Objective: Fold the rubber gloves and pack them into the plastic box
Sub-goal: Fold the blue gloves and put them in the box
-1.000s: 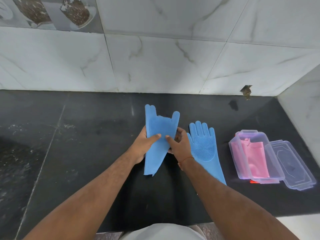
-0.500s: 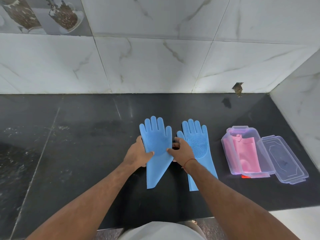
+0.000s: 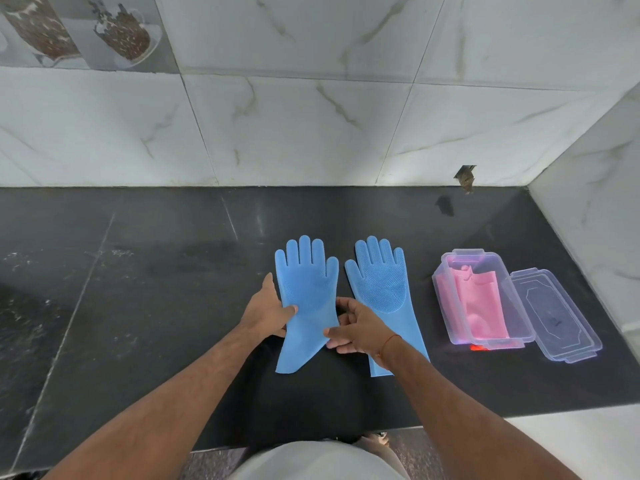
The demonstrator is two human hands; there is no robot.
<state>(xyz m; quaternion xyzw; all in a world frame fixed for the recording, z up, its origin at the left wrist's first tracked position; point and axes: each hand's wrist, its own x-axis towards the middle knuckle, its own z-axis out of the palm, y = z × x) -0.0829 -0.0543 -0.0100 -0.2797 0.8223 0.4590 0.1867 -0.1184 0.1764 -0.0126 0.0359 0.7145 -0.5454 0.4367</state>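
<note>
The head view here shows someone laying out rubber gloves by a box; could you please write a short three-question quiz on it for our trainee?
1. True or false: the lid is closed on the plastic box.
2. Multiple choice: what does the box already hold? A) pink gloves B) a sponge C) nothing
3. Short answer: which blue glove do both the left hand and the right hand hold?

Key
1. False: the lid lies on the black counter, to the right of the open box.
2. A
3. The left blue glove, at its narrow wrist part; the right blue glove lies flat beside it, palm bristles up.
</note>
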